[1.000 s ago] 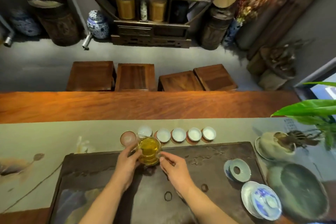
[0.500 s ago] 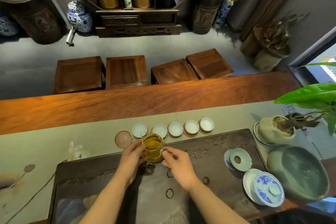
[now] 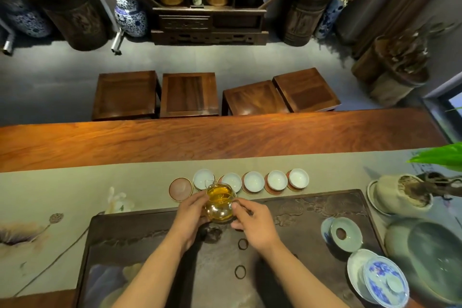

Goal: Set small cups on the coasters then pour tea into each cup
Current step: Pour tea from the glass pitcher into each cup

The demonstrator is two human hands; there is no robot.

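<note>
A glass pitcher (image 3: 220, 201) of amber tea is held between both hands above the far edge of the dark tea tray (image 3: 300, 210). My left hand (image 3: 190, 217) wraps its left side; my right hand (image 3: 255, 222) grips its handle side. Just beyond, several small white cups sit in a row on red coasters, from the leftmost cup (image 3: 203, 179) to the rightmost cup (image 3: 298, 179). The pitcher's spout points at the leftmost cup. One bare red coaster (image 3: 180, 188) lies at the row's left end. The cups look empty.
A celadon strainer (image 3: 346, 234) and a blue-and-white lidded bowl (image 3: 385, 281) rest on the tray's right side. A large green basin (image 3: 435, 255) and a potted plant (image 3: 402, 194) stand to the right. Wooden stools (image 3: 188, 94) line the table's far side.
Both hands have kept hold of the pitcher, which stays near the leftmost cup. The camera view has shifted, tilting down and then back up.
</note>
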